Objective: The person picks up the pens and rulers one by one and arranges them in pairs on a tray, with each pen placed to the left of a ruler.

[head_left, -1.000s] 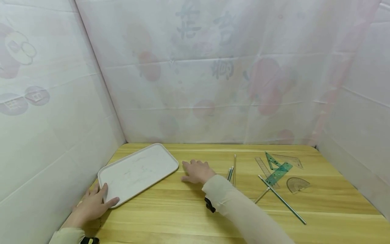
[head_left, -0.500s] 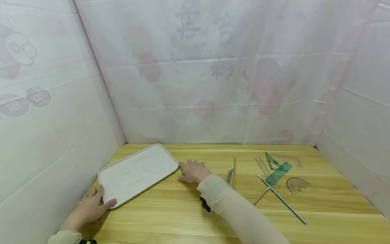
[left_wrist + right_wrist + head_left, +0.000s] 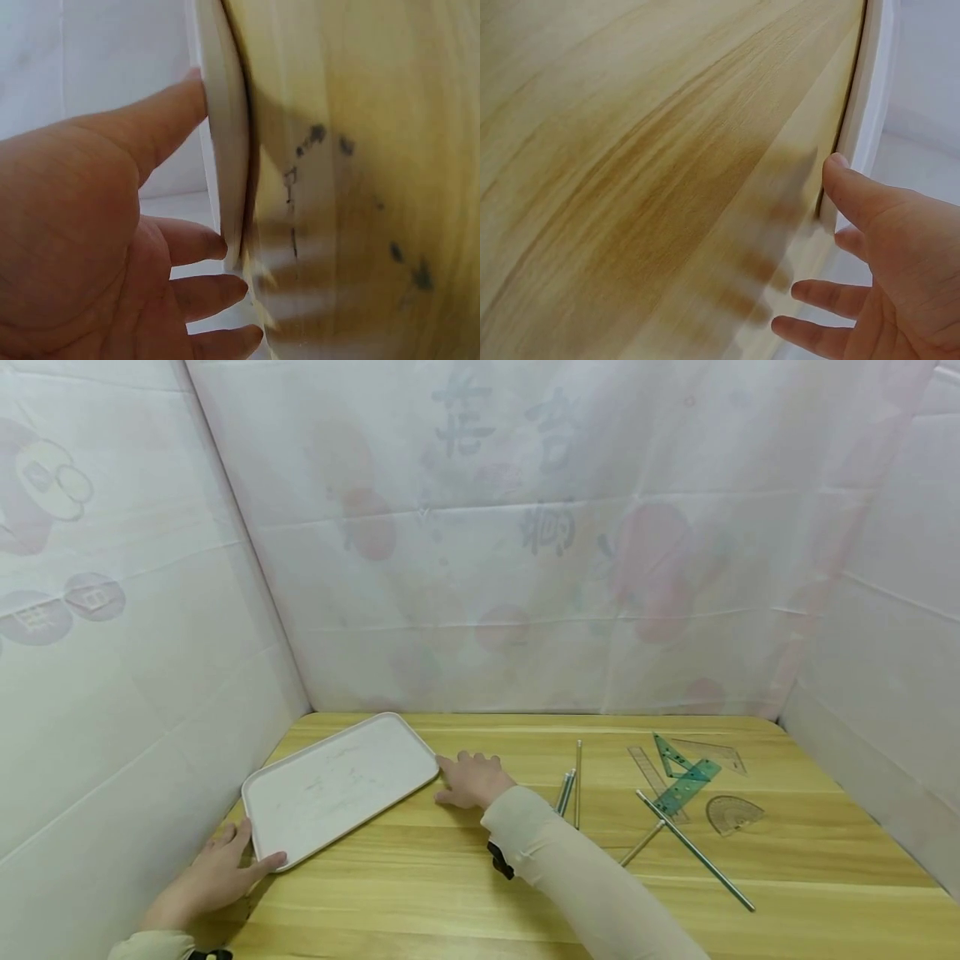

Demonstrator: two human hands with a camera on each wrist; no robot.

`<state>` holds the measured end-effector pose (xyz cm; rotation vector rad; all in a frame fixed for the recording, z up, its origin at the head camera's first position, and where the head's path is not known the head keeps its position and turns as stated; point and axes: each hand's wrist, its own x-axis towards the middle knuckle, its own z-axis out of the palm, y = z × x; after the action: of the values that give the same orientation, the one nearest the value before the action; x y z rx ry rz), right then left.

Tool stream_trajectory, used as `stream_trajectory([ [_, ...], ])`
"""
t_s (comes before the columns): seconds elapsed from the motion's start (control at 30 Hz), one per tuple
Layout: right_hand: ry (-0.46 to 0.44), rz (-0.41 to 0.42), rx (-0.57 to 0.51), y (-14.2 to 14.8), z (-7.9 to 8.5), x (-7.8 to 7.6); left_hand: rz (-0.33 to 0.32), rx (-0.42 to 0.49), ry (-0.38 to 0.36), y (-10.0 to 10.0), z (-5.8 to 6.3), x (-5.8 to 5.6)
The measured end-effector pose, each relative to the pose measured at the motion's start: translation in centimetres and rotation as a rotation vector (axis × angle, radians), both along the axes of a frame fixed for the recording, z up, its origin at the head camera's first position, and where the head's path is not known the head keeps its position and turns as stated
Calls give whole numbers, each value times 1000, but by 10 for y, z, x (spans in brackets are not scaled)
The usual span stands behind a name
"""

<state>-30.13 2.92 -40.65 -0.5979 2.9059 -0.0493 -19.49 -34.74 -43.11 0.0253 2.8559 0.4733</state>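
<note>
pale cloth (image 3: 480, 577) walls in the space, its print too faded to read well. the counter (image 3: 390, 902) runs out of the frame at the near side. the tray (image 3: 341, 789) lies slantwise on the counter's left part, its left corner partly covered by fingers. the right sleeve (image 3: 592, 877) is cut off at the bottom edge and hides the lower ends of some pencils (image 3: 694, 850).

the left hand (image 3: 213, 872) is well open, fingers loosely straight — thumb and fingertips touch the tray at its near left corner. the right hand (image 3: 471, 779) is open too, at the tray's right end, thumb against the rim; how many of its fingers touch is hard to tell.

right of the sleeve lie a green ruler (image 3: 687, 787), a protractor (image 3: 733, 815) and a green set square (image 3: 663, 755) — a clear ruler (image 3: 642, 762) beneath the green one barely shows against the wood.
</note>
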Motion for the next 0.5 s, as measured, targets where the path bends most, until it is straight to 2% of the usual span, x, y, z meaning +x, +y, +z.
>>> stream_trajectory([
  [0.2,-11,-5,-11,-2,-1,-4,-26,13,0,-1,2,0],
  [0.5,-14,-3,-29,0,1,-5,-56,-1,23,-5,-3,-2],
])
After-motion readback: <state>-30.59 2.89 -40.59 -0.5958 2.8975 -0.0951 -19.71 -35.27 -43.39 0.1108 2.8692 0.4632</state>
